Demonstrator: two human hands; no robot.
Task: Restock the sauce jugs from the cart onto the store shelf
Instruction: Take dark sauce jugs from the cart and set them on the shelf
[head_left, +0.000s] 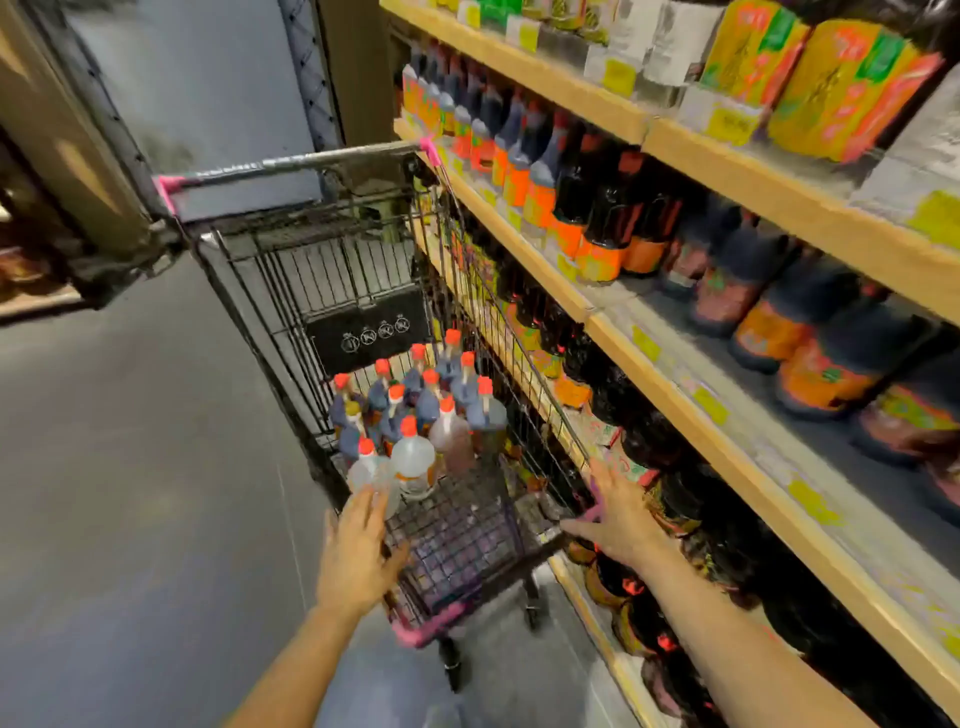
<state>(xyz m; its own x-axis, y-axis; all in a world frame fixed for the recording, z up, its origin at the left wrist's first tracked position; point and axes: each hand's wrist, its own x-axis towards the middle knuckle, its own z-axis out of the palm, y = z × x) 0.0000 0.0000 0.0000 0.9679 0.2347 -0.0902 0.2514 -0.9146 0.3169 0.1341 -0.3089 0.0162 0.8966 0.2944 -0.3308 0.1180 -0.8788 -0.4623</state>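
Left hand (356, 551): fingers spread, nothing held, at black wire cart (470, 540) near rim | right hand (618, 519): fingers spread, rested on cart's right rim | red-capped plastic sauce jugs (413, 460): clustered inside cart, just beyond left hand

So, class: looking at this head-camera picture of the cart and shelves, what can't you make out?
- Labels on the shelf bottles and price tags: blurred, unreadable.
- Jugs at the back of the cart: bodies hidden behind the nearer jugs, only caps showing.
- Right hand: whether it touches the cart rim is unclear.
- Bottom shelf: cut off by the lower edge.
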